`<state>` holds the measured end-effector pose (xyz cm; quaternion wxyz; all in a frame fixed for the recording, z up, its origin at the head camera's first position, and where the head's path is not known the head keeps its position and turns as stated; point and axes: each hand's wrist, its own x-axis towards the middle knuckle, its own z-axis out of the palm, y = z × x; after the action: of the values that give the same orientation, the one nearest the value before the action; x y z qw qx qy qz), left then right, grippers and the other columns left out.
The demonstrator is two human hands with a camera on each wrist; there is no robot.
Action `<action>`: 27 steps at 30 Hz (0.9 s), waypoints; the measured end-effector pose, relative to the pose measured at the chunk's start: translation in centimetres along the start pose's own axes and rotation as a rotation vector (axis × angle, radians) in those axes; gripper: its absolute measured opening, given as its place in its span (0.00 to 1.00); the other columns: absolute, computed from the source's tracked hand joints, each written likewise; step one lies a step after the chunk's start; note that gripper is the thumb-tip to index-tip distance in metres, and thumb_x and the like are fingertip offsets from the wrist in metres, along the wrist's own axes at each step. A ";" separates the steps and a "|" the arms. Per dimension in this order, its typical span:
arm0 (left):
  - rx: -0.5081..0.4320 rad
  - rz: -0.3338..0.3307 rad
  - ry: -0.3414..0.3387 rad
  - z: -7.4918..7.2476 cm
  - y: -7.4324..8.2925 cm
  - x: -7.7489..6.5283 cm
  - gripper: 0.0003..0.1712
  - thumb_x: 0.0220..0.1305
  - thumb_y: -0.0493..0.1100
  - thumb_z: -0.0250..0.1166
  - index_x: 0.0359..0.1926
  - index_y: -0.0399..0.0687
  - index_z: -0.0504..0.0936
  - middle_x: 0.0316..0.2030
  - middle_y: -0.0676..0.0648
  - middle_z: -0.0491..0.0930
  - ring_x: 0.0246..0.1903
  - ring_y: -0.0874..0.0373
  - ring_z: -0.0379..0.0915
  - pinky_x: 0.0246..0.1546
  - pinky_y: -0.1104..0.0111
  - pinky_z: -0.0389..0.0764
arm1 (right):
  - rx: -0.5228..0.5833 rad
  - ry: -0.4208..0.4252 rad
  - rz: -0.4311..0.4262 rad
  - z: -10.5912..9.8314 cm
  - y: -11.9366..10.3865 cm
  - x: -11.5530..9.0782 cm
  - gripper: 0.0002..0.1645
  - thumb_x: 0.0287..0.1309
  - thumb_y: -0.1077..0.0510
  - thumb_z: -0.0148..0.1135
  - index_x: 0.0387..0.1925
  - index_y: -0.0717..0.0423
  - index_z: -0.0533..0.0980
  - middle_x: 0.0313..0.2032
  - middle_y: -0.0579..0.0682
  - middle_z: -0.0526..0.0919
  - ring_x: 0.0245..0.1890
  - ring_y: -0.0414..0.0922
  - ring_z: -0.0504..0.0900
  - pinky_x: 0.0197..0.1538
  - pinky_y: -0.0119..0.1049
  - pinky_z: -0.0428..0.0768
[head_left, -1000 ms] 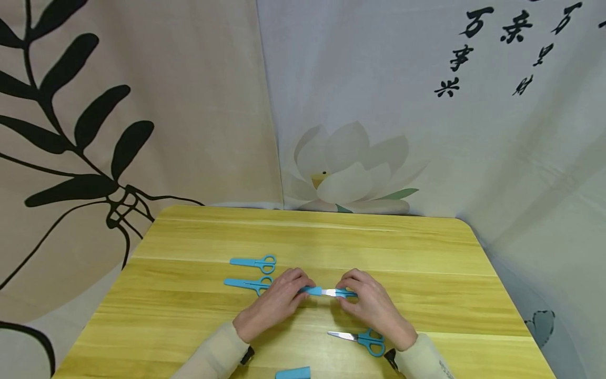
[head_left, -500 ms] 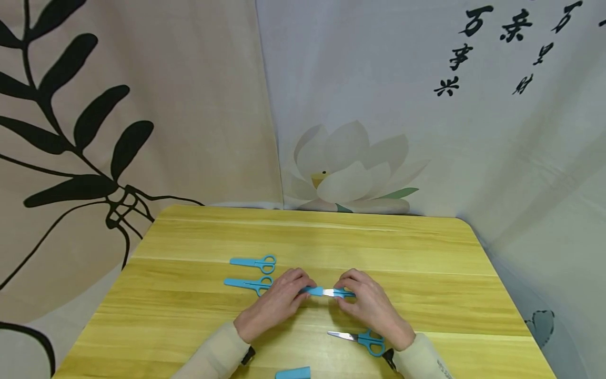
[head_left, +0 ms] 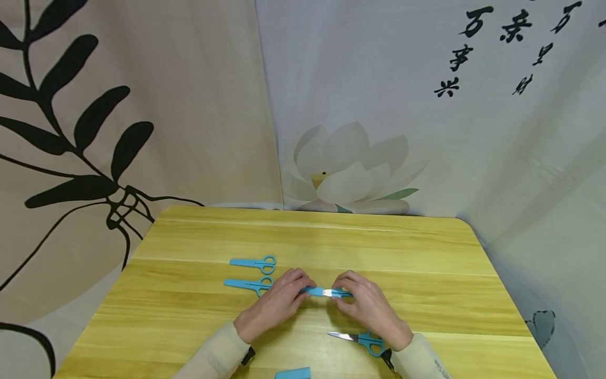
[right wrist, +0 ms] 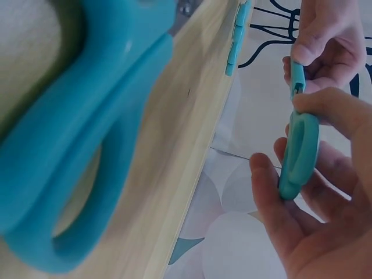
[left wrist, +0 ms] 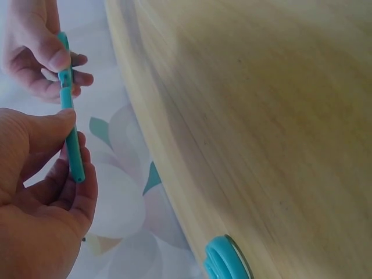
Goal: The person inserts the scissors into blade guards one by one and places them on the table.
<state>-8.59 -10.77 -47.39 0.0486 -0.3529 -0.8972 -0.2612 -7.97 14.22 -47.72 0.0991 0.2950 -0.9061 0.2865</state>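
Observation:
My left hand (head_left: 279,300) pinches a blue blade cover (left wrist: 74,148) between thumb and fingers. A pair of blue-handled scissors (right wrist: 299,154) is held by my right hand (head_left: 371,308), its blades partly inside the cover. In the head view a short stretch of bare silver blade (head_left: 327,292) shows between the two hands. Beside my left hand lie two covered scissors: the nearer covered pair (head_left: 243,284), its handle partly hidden by the hand, and the farther covered pair (head_left: 253,262).
Uncovered scissors (head_left: 364,339) lie near my right wrist, blade pointing left, and loom large in the right wrist view. A loose blue cover (head_left: 293,373) sits at the bottom of the head view. The wooden table (head_left: 426,252) meets patterned curtains behind.
My right hand has moved slightly left with the scissors, and less bare blade shows outside the cover. The left hand has stayed in place.

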 end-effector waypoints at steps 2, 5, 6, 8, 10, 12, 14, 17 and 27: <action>0.000 -0.001 0.003 0.0 0.0 0.0 0.08 0.72 0.38 0.68 0.49 0.49 0.86 0.45 0.54 0.78 0.45 0.58 0.73 0.47 0.66 0.80 | 0.004 0.006 -0.009 0.0 0.0 0.0 0.12 0.52 0.61 0.80 0.38 0.50 0.85 0.44 0.42 0.84 0.40 0.41 0.86 0.41 0.37 0.85; 0.002 -0.001 0.007 0.0 0.0 0.0 0.08 0.72 0.38 0.68 0.49 0.49 0.86 0.45 0.54 0.78 0.45 0.58 0.73 0.47 0.66 0.80 | 0.008 0.012 -0.019 0.1 0.1 0.1 0.13 0.52 0.62 0.80 0.39 0.51 0.84 0.43 0.44 0.86 0.40 0.43 0.87 0.40 0.38 0.86; 0.003 0.000 0.009 0.0 0.0 0.0 0.08 0.71 0.38 0.68 0.49 0.49 0.86 0.45 0.53 0.78 0.45 0.58 0.73 0.47 0.66 0.80 | 0.011 0.012 -0.022 0.1 0.1 0.1 0.13 0.52 0.63 0.80 0.39 0.51 0.84 0.43 0.45 0.87 0.40 0.43 0.87 0.40 0.38 0.86; 0.007 0.003 0.011 -0.1 0.0 0.0 0.08 0.71 0.38 0.68 0.49 0.49 0.86 0.45 0.53 0.78 0.45 0.58 0.73 0.47 0.66 0.80 | 0.017 0.010 -0.027 0.1 0.1 0.1 0.13 0.52 0.63 0.79 0.39 0.52 0.84 0.43 0.46 0.88 0.40 0.44 0.88 0.40 0.38 0.86; 0.011 0.005 0.012 -0.1 0.0 0.1 0.08 0.71 0.38 0.68 0.49 0.49 0.86 0.45 0.53 0.78 0.45 0.58 0.73 0.47 0.66 0.80 | 0.022 0.009 -0.029 0.1 0.1 0.1 0.13 0.52 0.64 0.79 0.39 0.52 0.84 0.44 0.47 0.88 0.40 0.45 0.88 0.39 0.38 0.86; 0.017 0.007 0.013 -0.1 0.0 0.1 0.08 0.71 0.38 0.68 0.49 0.49 0.86 0.46 0.53 0.78 0.45 0.58 0.73 0.47 0.66 0.80 | 0.025 0.012 -0.032 0.2 0.1 0.1 0.13 0.52 0.64 0.79 0.39 0.53 0.84 0.44 0.47 0.88 0.40 0.45 0.88 0.40 0.38 0.86; 0.031 0.011 0.014 -0.1 0.0 0.0 0.08 0.70 0.37 0.69 0.49 0.49 0.86 0.46 0.53 0.78 0.45 0.58 0.74 0.47 0.66 0.80 | 0.027 0.015 -0.036 0.2 0.1 0.1 0.13 0.52 0.64 0.80 0.39 0.53 0.84 0.43 0.48 0.88 0.40 0.44 0.88 0.39 0.37 0.86; 0.058 0.021 0.018 0.0 0.0 0.0 0.09 0.70 0.36 0.69 0.49 0.49 0.86 0.46 0.53 0.78 0.46 0.58 0.74 0.48 0.67 0.80 | 0.029 0.014 -0.042 0.4 0.1 0.1 0.13 0.52 0.64 0.80 0.39 0.54 0.84 0.42 0.48 0.88 0.39 0.43 0.87 0.39 0.36 0.86; 0.111 0.064 0.046 0.2 0.0 -0.1 0.10 0.67 0.34 0.71 0.47 0.49 0.85 0.44 0.54 0.78 0.43 0.59 0.74 0.46 0.69 0.79 | 0.047 0.010 -0.042 0.6 0.1 0.0 0.13 0.52 0.66 0.79 0.38 0.54 0.84 0.42 0.48 0.88 0.39 0.43 0.87 0.38 0.36 0.86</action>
<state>-8.51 -10.67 -47.60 0.0972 -0.3722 -0.8970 -0.2176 -7.99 13.90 -48.26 0.1026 0.3147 -0.8923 0.3068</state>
